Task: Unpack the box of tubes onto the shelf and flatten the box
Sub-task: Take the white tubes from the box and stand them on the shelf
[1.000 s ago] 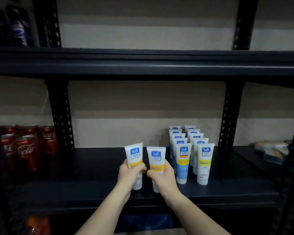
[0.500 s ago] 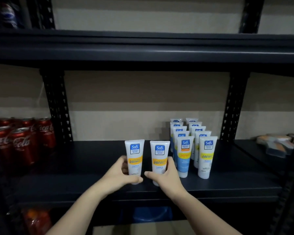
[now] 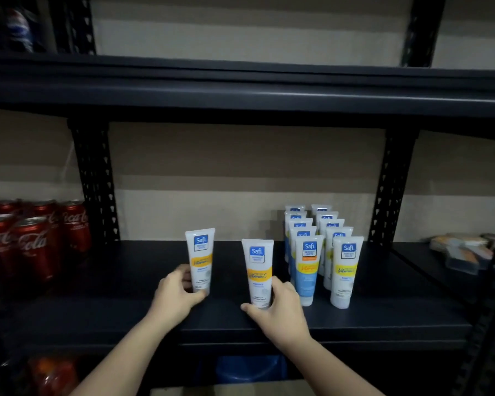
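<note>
A dark metal shelf point(image 3: 355, 324) fills the view, its middle board carrying everything of interest. At its left stands a cluster of red soda cans point(image 3: 37, 241); at its far right lies a heap of small packets point(image 3: 460, 252), too blurred to name. Right of centre, two neat rows of tubes point(image 3: 320, 238) stand cap-down, running back toward the wall. Near the front edge two more white tubes stand upright and apart. The left hand point(image 3: 177, 292) grips the left tube point(image 3: 200, 261) low down, fingers curled round its base. The right hand point(image 3: 277, 307) holds the right tube point(image 3: 258, 272) the same way, thumb in front, fingers behind. The box is not in view.

These tubes look light, soft-walled and smooth, so they likely dent if squeezed and tip easily on their narrow caps. Holding low near the stiff cap seems the steadiest place.
</note>
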